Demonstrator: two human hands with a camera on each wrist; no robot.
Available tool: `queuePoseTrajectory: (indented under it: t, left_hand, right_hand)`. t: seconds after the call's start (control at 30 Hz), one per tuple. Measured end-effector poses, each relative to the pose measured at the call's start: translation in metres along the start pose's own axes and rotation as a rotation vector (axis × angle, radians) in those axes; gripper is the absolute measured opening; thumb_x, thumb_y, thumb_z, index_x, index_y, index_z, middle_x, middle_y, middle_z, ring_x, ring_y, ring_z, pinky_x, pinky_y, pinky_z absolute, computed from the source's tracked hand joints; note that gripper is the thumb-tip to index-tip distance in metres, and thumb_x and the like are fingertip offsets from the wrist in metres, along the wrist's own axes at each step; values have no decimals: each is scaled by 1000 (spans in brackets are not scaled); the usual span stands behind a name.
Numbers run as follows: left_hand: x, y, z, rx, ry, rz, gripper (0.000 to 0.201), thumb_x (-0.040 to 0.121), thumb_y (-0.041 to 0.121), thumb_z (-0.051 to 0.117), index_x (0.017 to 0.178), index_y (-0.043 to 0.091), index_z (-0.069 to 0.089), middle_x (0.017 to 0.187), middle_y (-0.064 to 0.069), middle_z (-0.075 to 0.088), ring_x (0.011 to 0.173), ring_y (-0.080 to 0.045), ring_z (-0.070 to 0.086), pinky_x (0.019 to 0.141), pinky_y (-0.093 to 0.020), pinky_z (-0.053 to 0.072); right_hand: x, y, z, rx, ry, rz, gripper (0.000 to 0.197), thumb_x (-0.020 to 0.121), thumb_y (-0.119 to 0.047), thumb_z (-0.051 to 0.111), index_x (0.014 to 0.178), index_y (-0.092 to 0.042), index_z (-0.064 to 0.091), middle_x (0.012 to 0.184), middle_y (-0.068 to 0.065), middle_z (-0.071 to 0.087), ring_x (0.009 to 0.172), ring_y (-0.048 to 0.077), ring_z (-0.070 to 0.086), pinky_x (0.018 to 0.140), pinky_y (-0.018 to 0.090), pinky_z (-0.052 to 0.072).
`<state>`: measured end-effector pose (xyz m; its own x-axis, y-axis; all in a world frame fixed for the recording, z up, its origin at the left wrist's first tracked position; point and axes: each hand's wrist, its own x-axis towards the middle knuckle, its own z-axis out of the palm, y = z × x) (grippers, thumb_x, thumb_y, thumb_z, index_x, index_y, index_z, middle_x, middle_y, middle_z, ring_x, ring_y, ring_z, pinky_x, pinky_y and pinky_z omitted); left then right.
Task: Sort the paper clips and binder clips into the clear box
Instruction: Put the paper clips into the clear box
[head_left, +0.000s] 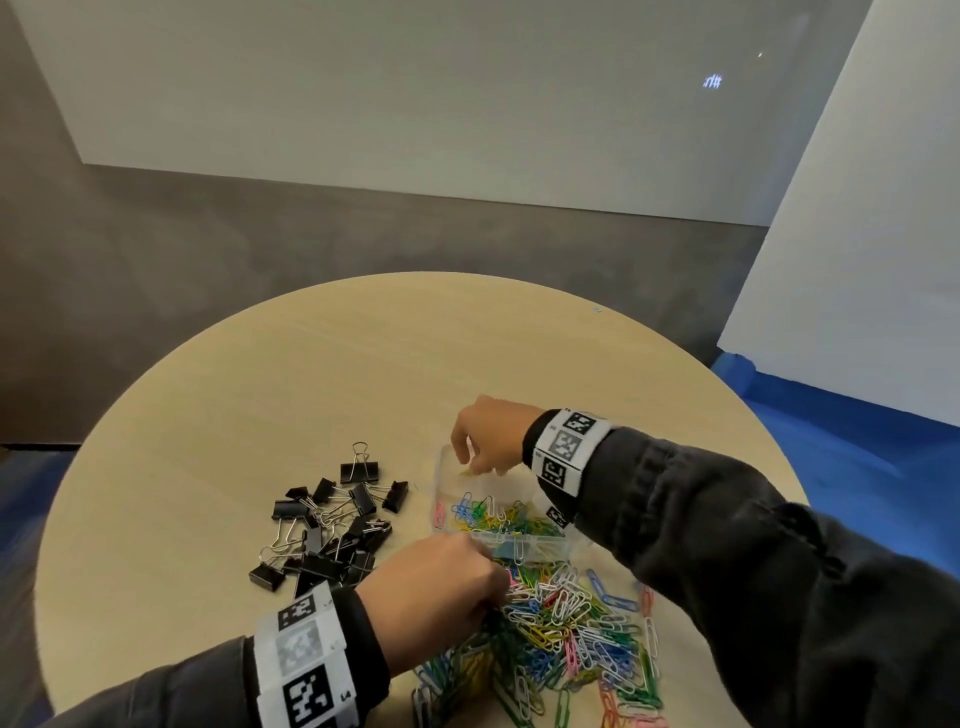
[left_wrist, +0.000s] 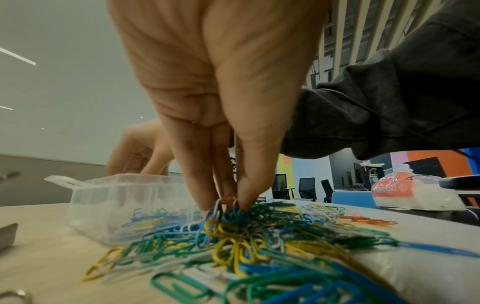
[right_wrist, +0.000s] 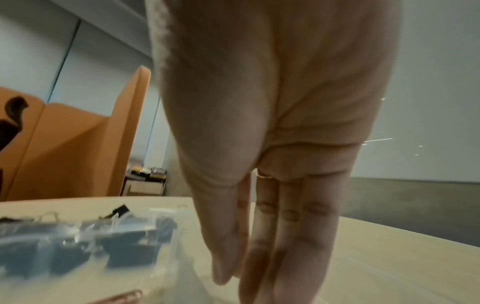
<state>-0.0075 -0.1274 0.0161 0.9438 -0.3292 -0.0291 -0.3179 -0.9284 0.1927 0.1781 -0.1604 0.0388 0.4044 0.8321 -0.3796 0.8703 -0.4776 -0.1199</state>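
While my left hand (left_wrist: 207, 102) pinches a few paper clips (left_wrist: 226, 202) from the top of the loose pile (head_left: 566, 629), I judge the grab goes best if I lift straight up and let tangled strays fall before crossing to the clear box (head_left: 498, 512), which sits just beyond the pile and already holds some clips. My right hand (head_left: 491, 434) hangs over the box's far end, fingers pointing down, nearly straight and together, apparently empty. The binder clips (head_left: 330, 525) lie untouched, left of the box.
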Motion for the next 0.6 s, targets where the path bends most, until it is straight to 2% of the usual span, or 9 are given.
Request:
queuePoseTrajectory:
  t: [0.03, 0.1, 0.2, 0.33, 0.5, 0.6]
  left_hand:
    - [0, 0, 0, -2, 9, 3, 22, 85, 11, 55, 101, 14, 69, 99, -9, 68, 91, -31, 63, 71, -38, 50]
    - [1, 0, 0, 0, 0, -8, 23, 87, 12, 54, 105, 13, 68, 103, -9, 68, 94, -30, 63, 74, -37, 49]
    - [1, -1, 0, -13, -6, -16, 25, 88, 11, 52, 108, 14, 68, 105, -9, 67, 97, -29, 62, 77, -35, 49]
    - [1, -4, 0, -16, 0, -14, 24, 88, 10, 51, 105, 13, 67, 104, -9, 67, 95, -29, 62, 78, -38, 51]
    - [-1, -4, 1, -11, 12, 1, 19, 86, 10, 52, 98, 11, 65, 98, -9, 67, 89, -28, 63, 71, -37, 49]
    - [-1, -4, 1, -10, 20, 1, 18, 86, 9, 52, 97, 11, 65, 97, -9, 67, 87, -28, 63, 71, -36, 50]
  right_hand:
    - [4, -1, -1, -28, -20, 4, 12, 87, -14, 67, 97, -7, 67, 69, 6, 70, 51, 16, 64, 53, 24, 51]
    - [9, -3, -2, -59, -65, 2, 12, 87, -14, 67, 95, -6, 65, 58, 2, 63, 43, 13, 59, 47, 22, 48]
    - [16, -5, -4, -113, -135, 10, 3, 85, -9, 66, 86, -7, 65, 53, 0, 60, 35, 6, 54, 47, 21, 48]
    - [23, -2, -4, -85, -240, 30, 19, 88, -8, 60, 69, -11, 61, 54, -1, 61, 42, 9, 55, 52, 22, 49]
    - [20, 5, -5, -41, -191, 28, 7, 83, -8, 64, 85, -3, 68, 56, -1, 62, 43, 8, 55, 42, 16, 42]
    - [20, 5, -4, -11, -142, 16, 13, 81, -9, 70, 92, -5, 64, 61, 3, 64, 45, 13, 58, 43, 19, 43]
